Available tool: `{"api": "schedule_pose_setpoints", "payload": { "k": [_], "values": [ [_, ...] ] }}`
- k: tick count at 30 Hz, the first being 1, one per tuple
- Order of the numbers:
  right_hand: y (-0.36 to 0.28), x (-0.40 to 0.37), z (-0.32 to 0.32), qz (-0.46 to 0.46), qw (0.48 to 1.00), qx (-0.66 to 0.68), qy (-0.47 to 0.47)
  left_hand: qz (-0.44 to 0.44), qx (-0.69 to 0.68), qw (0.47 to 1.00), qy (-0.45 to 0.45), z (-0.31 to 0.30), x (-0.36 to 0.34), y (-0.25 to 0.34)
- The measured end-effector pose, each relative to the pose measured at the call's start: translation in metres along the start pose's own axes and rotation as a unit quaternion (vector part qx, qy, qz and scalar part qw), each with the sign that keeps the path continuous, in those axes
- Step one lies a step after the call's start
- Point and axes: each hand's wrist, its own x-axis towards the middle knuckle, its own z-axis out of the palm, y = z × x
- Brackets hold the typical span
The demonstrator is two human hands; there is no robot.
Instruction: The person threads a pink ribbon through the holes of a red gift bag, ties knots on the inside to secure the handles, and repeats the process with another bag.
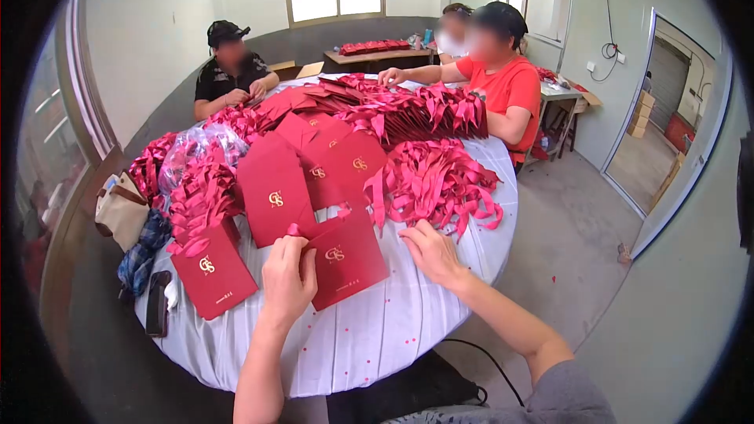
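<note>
My left hand (287, 279) is closed at the upper left edge of a dark red paper bag (349, 263) with a gold logo. A short loop of pink ribbon (294, 229) sticks up by its fingertips. To the right of that bag, my right hand (430, 253) is above the tablecloth at the near edge of a heap of loose pink ribbons (436, 184). Its fingers are bent and slightly apart, and nothing shows in them. Left of my left hand lies another red bag (214, 275), its ribbon at the top. Several flat red bags (273, 188) lie just behind.
A white cloth covers the round table (424, 330). Stacked ribboned bags (432, 114) fill its far side, where several people sit. A black phone (158, 304), a beige bag (122, 204) and a clear plastic bag (200, 155) are at the left. A cable (499, 369) hangs below.
</note>
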Motion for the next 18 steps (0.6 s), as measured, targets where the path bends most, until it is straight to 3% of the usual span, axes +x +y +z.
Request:
{"api": "schedule_pose_setpoints", "payload": {
  "k": [4, 10, 14, 15, 16, 18],
  "values": [
    [-0.005, 0.008, -0.006, 0.001, 0.993, 0.103, 0.053, -0.007, -0.004, 1.0, -0.006, -0.001, -0.001, -0.001],
    [-0.023, 0.054, -0.04, -0.142, 0.964, 0.158, 0.157, -0.05, -0.024, 0.998, -0.031, -0.005, 0.002, 0.002],
    [-0.064, 0.082, -0.074, -0.145, 0.948, 0.257, 0.12, -0.049, -0.026, 0.997, -0.058, -0.011, 0.005, 0.003],
    [-0.074, 0.086, -0.081, -0.163, 0.939, 0.278, 0.124, -0.05, -0.026, 0.997, -0.058, -0.014, 0.006, 0.004],
    [-0.089, 0.083, -0.09, -0.101, 0.925, 0.359, 0.069, -0.052, -0.035, 0.995, -0.073, -0.017, 0.008, 0.005],
    [-0.111, 0.082, -0.099, -0.133, 0.891, 0.427, 0.074, -0.056, -0.043, 0.994, -0.089, -0.024, 0.009, 0.01]
  ]
}}
